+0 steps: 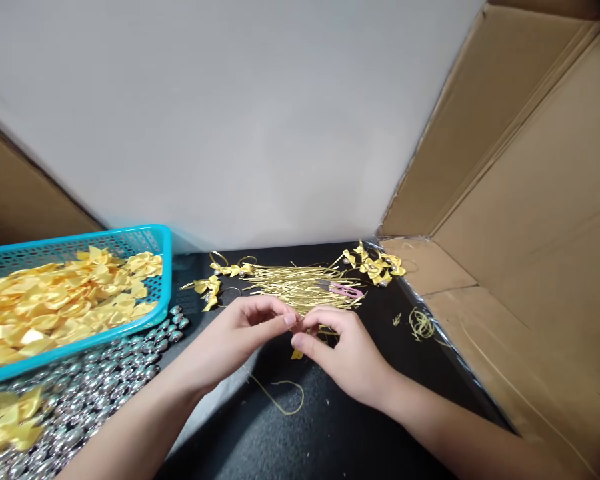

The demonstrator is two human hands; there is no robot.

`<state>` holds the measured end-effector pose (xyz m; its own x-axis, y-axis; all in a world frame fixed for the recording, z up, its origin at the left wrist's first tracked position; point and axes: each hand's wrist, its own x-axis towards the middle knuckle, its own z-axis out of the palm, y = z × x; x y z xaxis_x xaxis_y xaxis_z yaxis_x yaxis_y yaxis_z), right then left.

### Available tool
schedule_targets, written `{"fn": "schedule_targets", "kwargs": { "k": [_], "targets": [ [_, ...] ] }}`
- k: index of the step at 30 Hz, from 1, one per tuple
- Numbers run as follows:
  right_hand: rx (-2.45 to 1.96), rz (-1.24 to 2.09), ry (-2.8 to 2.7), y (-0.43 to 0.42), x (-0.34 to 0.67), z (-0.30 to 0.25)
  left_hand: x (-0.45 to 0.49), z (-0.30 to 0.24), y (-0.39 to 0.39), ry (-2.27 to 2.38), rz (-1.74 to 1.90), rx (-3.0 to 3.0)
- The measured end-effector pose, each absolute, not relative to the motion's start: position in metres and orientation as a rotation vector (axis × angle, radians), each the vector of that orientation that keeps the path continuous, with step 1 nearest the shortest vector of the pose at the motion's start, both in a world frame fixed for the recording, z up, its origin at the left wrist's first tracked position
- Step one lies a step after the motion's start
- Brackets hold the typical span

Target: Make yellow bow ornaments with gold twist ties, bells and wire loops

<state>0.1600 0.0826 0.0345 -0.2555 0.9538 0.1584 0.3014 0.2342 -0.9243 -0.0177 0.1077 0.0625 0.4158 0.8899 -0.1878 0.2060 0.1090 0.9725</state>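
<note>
Above the middle of the black table, my left hand [260, 328] and my right hand [337, 340] meet fingertip to fingertip. Both are closed in a pinch on what looks like a thin gold cord, mostly hidden by the fingers. Just below them a bit of a yellow ribbon bow [297, 355] shows; whether it hangs from the cord I cannot tell. A loose loop of thin cord [287, 412] is nearer to me. Behind my hands lies a pile of gold cords [295, 283], with pink-handled thread snips [345, 291] on top.
At left stands a turquoise basket [166, 280] of yellow bows [55, 293], with many silver beads [115, 373] before it. Bows with beads lie left [209, 288] and right [375, 267] of the pile. Cord scraps [421, 324] lie at right, beside a cardboard wall [530, 167].
</note>
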Motion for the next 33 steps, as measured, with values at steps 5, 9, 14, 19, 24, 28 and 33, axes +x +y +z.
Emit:
{"fn": "schedule_targets", "kwargs": {
  "k": [5, 9, 14, 19, 24, 28, 33],
  "targets": [
    [-1.142, 1.044, -1.911, 0.088, 0.172, 0.050, -0.016, 0.065, 0.107, 1.166, 0.874, 1.401],
    [-1.529, 0.512, -2.304, 0.111, 0.217, 0.065, -0.018, 0.068, 0.108, 1.206, 0.908, 1.347],
    [-1.684, 0.166, -2.128, 0.126, 0.248, 0.073, -0.014, 0.060, 0.105, 1.204, 0.874, 1.250],
    [-0.936, 0.276, -2.049, 0.097, 0.193, 0.057, -0.005, 0.049, 0.096, 1.141, 0.891, 1.060],
    [-0.887, 0.226, -1.822, 0.079, 0.168, 0.041, 0.005, 0.053, 0.087, 1.111, 0.957, 0.966],
    [-0.929, 0.279, -1.914, 0.080, 0.175, 0.051, 0.006, 0.056, 0.086, 1.151, 1.004, 1.078],
    [-1.136, 0.392, -1.962, 0.095, 0.202, 0.075, -0.001, 0.057, 0.088, 1.198, 1.105, 1.155]
  ]
}}
